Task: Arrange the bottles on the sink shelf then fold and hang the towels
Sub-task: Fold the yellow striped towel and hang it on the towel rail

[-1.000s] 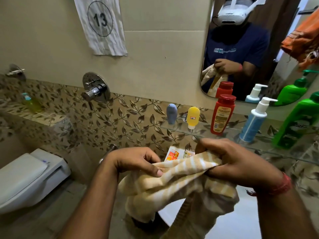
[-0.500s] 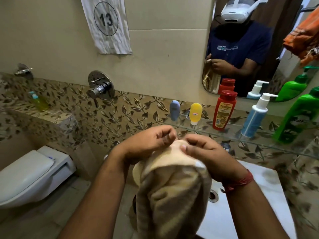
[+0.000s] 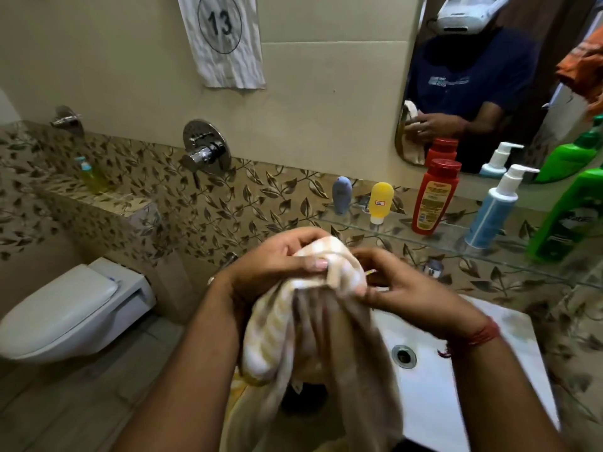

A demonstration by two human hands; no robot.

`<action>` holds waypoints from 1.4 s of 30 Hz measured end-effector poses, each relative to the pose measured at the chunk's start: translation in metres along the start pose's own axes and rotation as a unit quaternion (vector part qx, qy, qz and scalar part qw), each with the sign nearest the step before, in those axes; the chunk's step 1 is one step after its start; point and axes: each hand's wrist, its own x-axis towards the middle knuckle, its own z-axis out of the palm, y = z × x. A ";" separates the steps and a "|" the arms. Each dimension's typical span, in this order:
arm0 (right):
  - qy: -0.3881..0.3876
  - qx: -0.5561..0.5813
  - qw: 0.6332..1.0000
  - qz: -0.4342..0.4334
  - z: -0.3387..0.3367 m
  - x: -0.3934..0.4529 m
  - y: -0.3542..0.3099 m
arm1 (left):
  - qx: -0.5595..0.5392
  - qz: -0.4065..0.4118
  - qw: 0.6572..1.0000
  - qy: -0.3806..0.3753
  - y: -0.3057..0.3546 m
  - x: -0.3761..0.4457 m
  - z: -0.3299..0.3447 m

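Note:
A cream and yellow striped towel (image 3: 303, 327) hangs bunched in front of me, left of the sink. My left hand (image 3: 274, 265) grips its top fold, thumb pressed on the cloth. My right hand (image 3: 401, 288) pinches the towel's right edge with its fingertips. On the glass shelf (image 3: 359, 220) stand a grey tube (image 3: 341, 194), a yellow tube (image 3: 380, 202), a red bottle (image 3: 435, 197), a blue pump bottle (image 3: 496, 210) and a green bottle (image 3: 571, 216).
A white sink basin (image 3: 434, 380) with its drain lies below my right arm. A toilet (image 3: 71, 308) stands at the left under a ledge. A chrome wall valve (image 3: 204, 148) and a mirror (image 3: 489, 76) are on the wall. An orange cloth (image 3: 584, 66) shows at the right edge.
The towel went from being held spread between my hands to gathered and hanging down. My hands came together at its top, then my right hand shifted slightly right along the edge.

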 end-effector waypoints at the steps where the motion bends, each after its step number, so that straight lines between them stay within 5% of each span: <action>1: -0.034 0.034 0.998 -0.029 0.009 0.001 -0.004 | 0.025 0.002 0.999 -0.025 0.004 0.005 0.007; 5: 0.020 0.151 0.986 -0.074 0.018 0.002 0.003 | 0.020 -0.003 0.996 -0.089 0.008 0.005 0.007; 9: 0.161 0.334 0.925 -0.082 -0.008 -0.011 0.012 | 0.024 -0.046 0.998 -0.021 -0.001 -0.018 -0.021; 12: 0.205 0.393 0.895 -0.045 -0.021 -0.017 0.012 | -0.103 0.028 0.994 0.011 -0.006 -0.025 -0.026; 17: 0.134 0.256 0.957 0.027 0.000 -0.009 0.005 | -0.192 0.086 0.962 0.172 0.023 -0.007 0.006; 21: 0.136 0.135 0.980 -0.050 0.009 -0.007 -0.009 | -0.119 0.048 0.954 0.271 0.050 0.009 0.019; 24: 0.095 0.098 0.984 -0.118 0.015 -0.006 -0.034 | -0.101 0.060 0.960 0.252 0.070 0.018 0.036; 27: 0.175 0.077 0.964 -0.184 0.020 0.000 -0.066 | -0.078 0.110 0.967 0.217 0.092 0.029 0.047; 30: 0.291 0.181 0.917 -0.203 0.003 -0.004 -0.086 | -0.055 0.165 0.973 0.149 0.104 0.036 0.037; 34: 0.359 0.242 0.879 -0.200 -0.039 -0.021 -0.102 | 0.106 0.088 0.990 0.021 0.086 0.022 0.009; 39: 0.343 0.261 0.882 -0.188 -0.058 -0.026 -0.115 | 0.049 0.114 0.969 0.216 0.071 0.028 0.000; 42: 0.345 0.277 0.880 -0.176 -0.061 -0.021 -0.107 | 0.038 0.091 0.963 0.251 0.071 0.032 0.001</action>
